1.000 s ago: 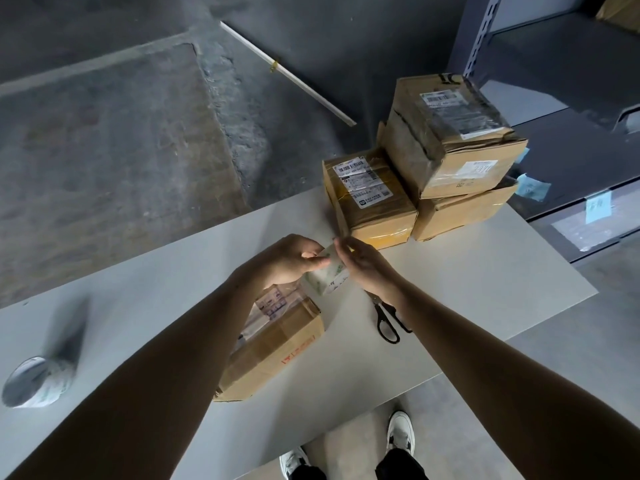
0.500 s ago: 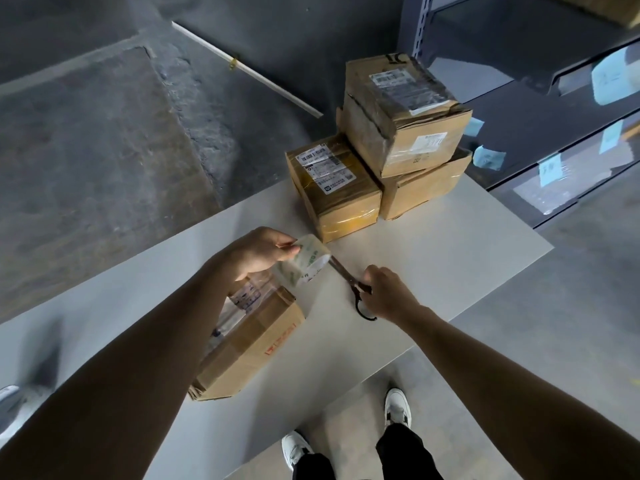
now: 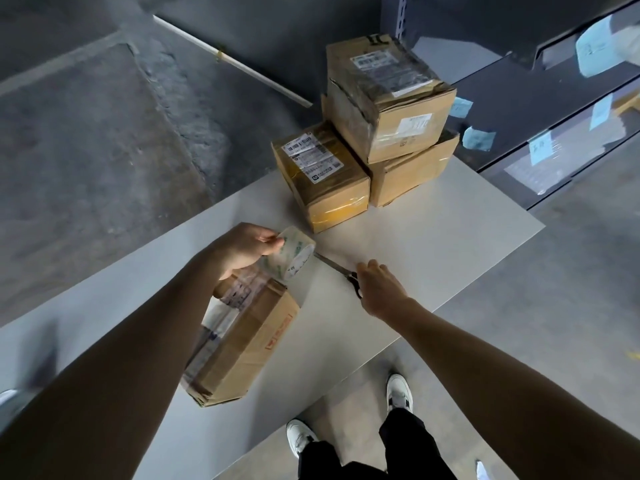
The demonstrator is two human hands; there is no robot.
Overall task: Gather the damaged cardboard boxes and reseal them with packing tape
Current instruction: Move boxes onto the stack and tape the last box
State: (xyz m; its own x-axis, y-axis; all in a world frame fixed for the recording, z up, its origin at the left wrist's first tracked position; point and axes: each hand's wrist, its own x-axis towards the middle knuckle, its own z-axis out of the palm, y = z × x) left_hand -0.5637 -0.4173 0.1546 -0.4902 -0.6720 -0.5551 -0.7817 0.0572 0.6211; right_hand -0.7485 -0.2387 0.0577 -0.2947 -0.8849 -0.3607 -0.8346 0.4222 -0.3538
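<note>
Step in hand: cutting the tape on the box we're resealing. Our left hand (image 3: 242, 251) pinches the roll of clear packing tape (image 3: 291, 254), thumb on top and fingers under, just above the far end of the flat brown cardboard box (image 3: 249, 341). That box lies on the pale grey table (image 3: 433, 237) under our left forearm. A clear strip looks to run from the roll down onto the box top, though we can't trace it exactly.

Our right hand (image 3: 379, 289) has its fingers curled over the handles of the black-handled scissors (image 3: 341, 271). The blades lie low on the table and point at the roll.

Next move, as we judge it: lift the scissors, keep the strip taut and snip near the roll, then press the loose end down.

Edges: the box's near corner sits close to the table's front edge, so don't drag it toward us. Three other brown cardboard boxes (image 3: 388, 95) are stacked at the far edge, near the roll but not touching it. Bare tabletop lies right of the scissors, enough room for the cut.
</note>
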